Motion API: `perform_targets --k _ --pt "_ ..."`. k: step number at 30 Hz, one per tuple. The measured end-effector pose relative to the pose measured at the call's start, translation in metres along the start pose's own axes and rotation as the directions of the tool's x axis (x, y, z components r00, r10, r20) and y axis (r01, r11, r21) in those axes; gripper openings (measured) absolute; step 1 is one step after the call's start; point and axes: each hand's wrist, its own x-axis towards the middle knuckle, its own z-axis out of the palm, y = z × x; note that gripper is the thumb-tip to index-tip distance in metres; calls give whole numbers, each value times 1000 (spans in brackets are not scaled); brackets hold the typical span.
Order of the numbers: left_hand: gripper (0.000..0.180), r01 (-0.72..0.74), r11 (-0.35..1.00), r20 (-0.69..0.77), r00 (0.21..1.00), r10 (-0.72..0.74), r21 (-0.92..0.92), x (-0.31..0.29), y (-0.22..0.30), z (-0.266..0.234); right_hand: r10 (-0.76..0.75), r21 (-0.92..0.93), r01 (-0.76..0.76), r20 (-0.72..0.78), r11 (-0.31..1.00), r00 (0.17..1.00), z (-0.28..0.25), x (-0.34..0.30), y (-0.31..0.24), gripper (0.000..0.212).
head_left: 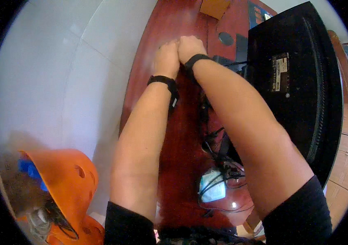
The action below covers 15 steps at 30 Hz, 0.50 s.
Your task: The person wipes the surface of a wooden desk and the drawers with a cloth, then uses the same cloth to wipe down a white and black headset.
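My left hand (167,58) and my right hand (190,46) are side by side, touching or nearly so, over the far part of a glossy dark red tabletop (182,171). Both arms stretch forward. The fingers of each hand are curled in and closed, turned away from view. Whatever they hold, if anything, is hidden beneath them. Around my left wrist goes a black band (163,79) with a small dark device under it. A similar black band (197,60) circles my right wrist.
A black monitor (263,110) stands at the right, its back showing. Tangled black cables (225,163) cross a pale blue packet (212,187) nearby. A pale wall (80,81) runs along the left. An orange curved plastic object (72,175) stands lower left, a brown box (214,8) far back.
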Motion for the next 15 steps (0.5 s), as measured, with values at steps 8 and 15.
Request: perform_targets --k 8,15 --pt "28 172 985 -62 983 -172 -20 4 16 -10 -377 -64 373 -58 926 925 17 63 22 28" --pt "23 217 906 -179 971 -160 364 2 -17 -14 -685 22 687 -65 726 725 13 74 -15 32"
